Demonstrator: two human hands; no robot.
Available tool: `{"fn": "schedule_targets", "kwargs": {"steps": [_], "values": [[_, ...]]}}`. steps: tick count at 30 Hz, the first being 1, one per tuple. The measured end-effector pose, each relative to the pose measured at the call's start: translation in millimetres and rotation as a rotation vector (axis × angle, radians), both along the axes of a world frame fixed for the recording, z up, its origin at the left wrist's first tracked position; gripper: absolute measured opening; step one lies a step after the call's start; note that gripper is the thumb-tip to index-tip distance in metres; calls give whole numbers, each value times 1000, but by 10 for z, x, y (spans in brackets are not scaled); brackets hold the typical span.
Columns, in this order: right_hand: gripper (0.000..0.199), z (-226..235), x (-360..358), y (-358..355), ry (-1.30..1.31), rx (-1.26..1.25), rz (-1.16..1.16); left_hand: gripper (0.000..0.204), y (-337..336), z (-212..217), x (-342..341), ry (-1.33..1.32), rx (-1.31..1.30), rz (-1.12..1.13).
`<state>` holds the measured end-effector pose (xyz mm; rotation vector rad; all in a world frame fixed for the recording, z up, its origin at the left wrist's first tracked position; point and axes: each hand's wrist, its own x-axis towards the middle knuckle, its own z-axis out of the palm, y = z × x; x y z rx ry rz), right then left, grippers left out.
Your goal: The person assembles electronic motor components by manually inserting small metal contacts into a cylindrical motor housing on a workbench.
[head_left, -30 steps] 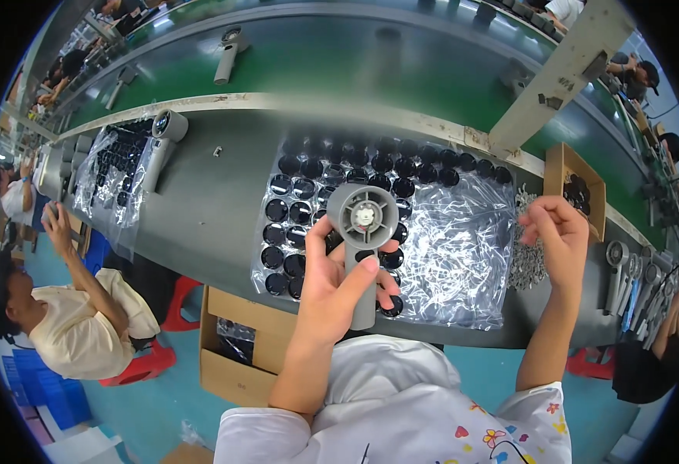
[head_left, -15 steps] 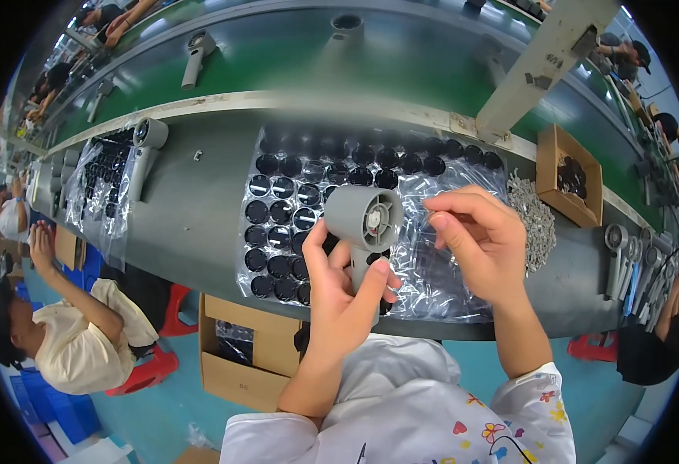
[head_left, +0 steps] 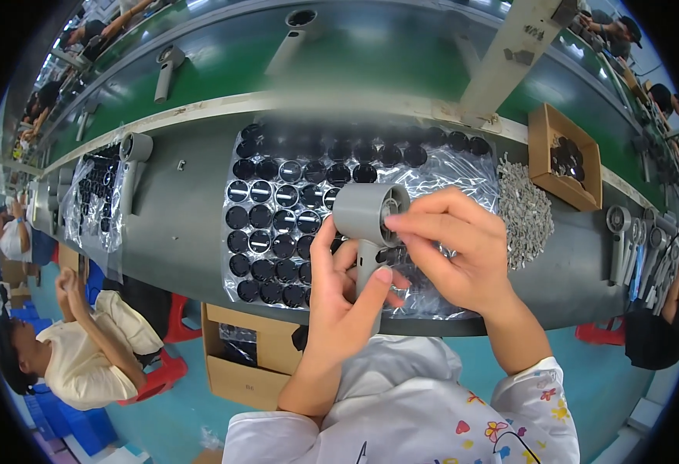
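A grey handheld fan body (head_left: 359, 210) is held upright in my left hand (head_left: 341, 298), whose fingers wrap round its handle below the round head. The open end of the head faces right. My right hand (head_left: 459, 251) is at that opening, thumb and forefinger pinched together at the rim and reaching partly inside. Whatever the pinch holds is hidden by the fingertips. Behind and left of the fan, round black caps (head_left: 260, 191) lie in rows on clear plastic sheeting (head_left: 455, 182).
Right of the sheeting are a heap of small grey parts (head_left: 526, 213) and a cardboard box (head_left: 542, 158) with black pieces. Several fans (head_left: 616, 232) stand at the far right. Beyond a pale rail runs a green conveyor (head_left: 223, 66) carrying fans. A co-worker (head_left: 84, 348) sits at left.
My right hand has moved left, its pinched fingertips now at the fan head's opening. The fan has turned slightly. Fans on the conveyor have shifted left, and the whole view has shifted somewhat.
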<state>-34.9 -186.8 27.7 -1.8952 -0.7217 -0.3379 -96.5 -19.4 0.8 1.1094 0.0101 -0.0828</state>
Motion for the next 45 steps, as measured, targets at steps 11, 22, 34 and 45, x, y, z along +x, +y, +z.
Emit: {"fn": "schedule_targets", "kwargs": {"steps": [11,22,34,45], "values": [[48,52,-17,-8,48,-36,-12,78,5,34,-77,-29,97,10],[53,-13,-95,49,-336,-372,-59,75,-12,-23,-97,-48,259,114],[43,-27,38,2,-355,-192,-73,75,116,58,3,-16,37,135],[12,-284,525,-198,-113,-463,-466,72,190,-179,196,-59,-55,145]]}}
